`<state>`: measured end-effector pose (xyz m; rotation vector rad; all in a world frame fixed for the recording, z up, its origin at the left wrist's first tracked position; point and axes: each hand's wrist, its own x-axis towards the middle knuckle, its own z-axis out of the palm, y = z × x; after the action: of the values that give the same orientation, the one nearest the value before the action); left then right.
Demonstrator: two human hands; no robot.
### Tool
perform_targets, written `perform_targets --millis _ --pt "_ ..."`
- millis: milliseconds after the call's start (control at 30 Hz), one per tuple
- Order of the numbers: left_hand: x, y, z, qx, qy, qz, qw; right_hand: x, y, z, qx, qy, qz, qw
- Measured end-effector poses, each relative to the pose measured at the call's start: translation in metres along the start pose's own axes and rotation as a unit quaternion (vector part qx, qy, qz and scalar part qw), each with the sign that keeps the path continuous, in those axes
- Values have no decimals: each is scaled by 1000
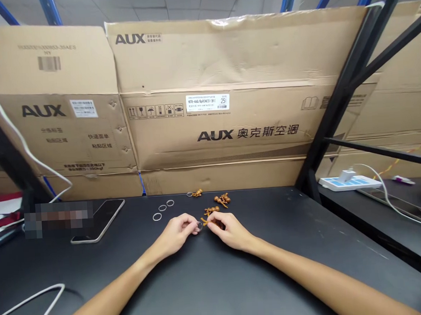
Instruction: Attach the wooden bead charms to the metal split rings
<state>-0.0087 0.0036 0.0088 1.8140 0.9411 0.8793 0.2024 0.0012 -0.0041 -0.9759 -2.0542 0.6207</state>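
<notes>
Brown charm [204, 221] pinched between left hand [177, 233] and right hand [228, 229], both grips holding it mid-table [210, 279]; a slip could send it skittering toward the rings [163, 208].

Premises: a warehouse or stockroom with a work bench set up in it. Evidence: large flattened cardboard cartons [228, 95] printed for air-conditioner units, bearing barcode shipping labels [207, 102], stand along the far side. Blue racking uprights [49, 10] rise behind them. A black steel frame [338, 99] stands right. A dark table [210, 279] occupies the near ground.
</notes>
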Motion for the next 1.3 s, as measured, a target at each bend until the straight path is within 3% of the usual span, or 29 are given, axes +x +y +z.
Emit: perform_targets --millis 167,400,600,833,1300 --pt "0 -1 2 8 7 18 1000 0 3 1 -24 1 -24 999" --pt "-4 8 5 180 114 128 969 -1 5 3 -39 5 -28 999" --pt "-9 11 11 237 88 182 950 -1 4 3 -79 14 -61 995" --pt "-6 3 13 218 21 154 964 -1 1 2 -78 20 -78 994" --pt "-6 3 12 230 29 117 966 -4 2 1 -64 22 -100 993"
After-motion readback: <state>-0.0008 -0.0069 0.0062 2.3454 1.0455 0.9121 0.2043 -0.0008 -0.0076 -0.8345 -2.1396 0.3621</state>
